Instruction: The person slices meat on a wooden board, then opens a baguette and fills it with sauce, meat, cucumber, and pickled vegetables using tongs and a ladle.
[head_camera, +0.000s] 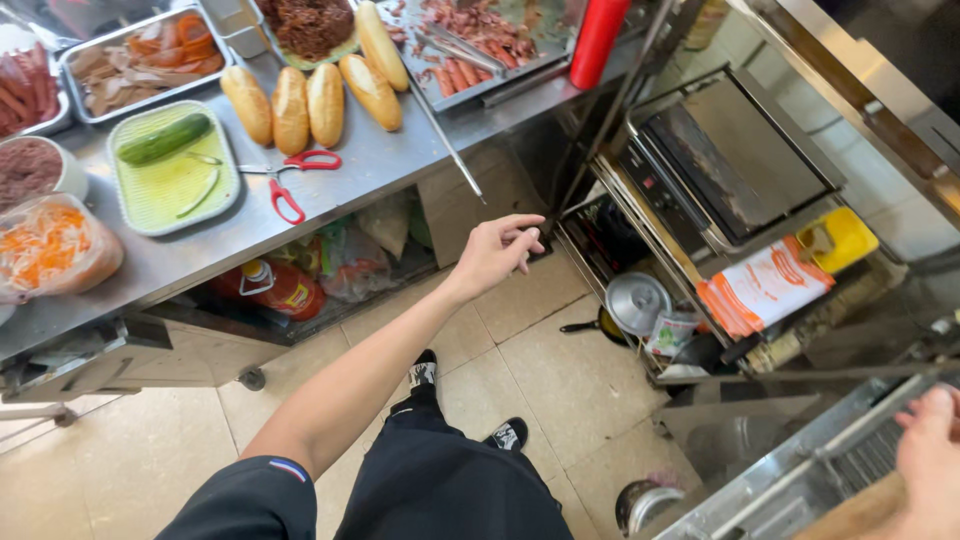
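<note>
Head view: the left hand (497, 253) is extended, fingers loosely curled and gripping nothing, just beside the dark metal frame post (590, 150) of the stainless steel worktop (380, 160). The post is probably rigid and smooth; a grip around its shaft would suit. The right hand (930, 450) rests at the frame's lower right edge against a steel rack (800, 470); whether it grips cannot be told. Crusty baguettes (310, 100), red-handled scissors (295, 175) and a flat black griddle (740, 150) stand nearby.

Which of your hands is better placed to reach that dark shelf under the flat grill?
Probably the left hand: it is stretched out, fingers nearly at the shelf. The right hand sits far off, by a metal tray.
</note>
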